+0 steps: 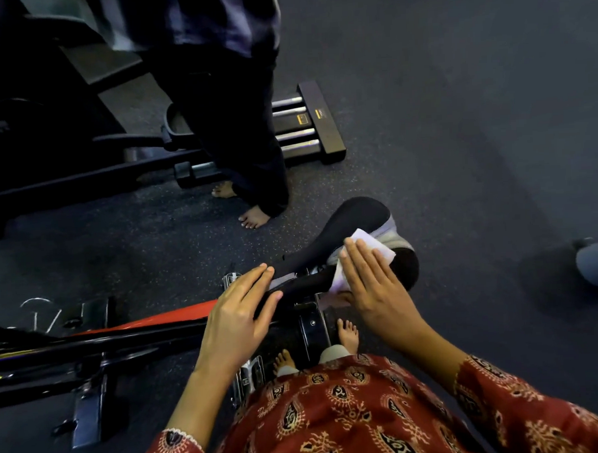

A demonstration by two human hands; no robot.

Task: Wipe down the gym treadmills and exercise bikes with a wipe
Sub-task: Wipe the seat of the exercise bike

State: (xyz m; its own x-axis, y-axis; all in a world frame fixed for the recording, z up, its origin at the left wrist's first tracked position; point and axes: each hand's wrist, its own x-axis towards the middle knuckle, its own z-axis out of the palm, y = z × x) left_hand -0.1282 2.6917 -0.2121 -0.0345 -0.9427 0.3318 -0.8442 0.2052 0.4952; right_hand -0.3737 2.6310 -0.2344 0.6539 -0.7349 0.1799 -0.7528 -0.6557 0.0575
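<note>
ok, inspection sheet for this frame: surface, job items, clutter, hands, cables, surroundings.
Surface: dark speckled floor.
Job's things: white wipe lies on the black bike saddle.
Clutter: nothing seen.
Grippers: right hand flat, pressing the wipe; left hand rests on the saddle's nose, fingers straight.
Cables: nothing seen.
Surroundings: another person stands barefoot beside a second machine.

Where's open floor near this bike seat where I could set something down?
Bare floor lies right of the seat, out to the grey object at the picture's edge, and farther off, right of the metal rails. Left is crowded: bike frame, a standing person's feet.
</note>
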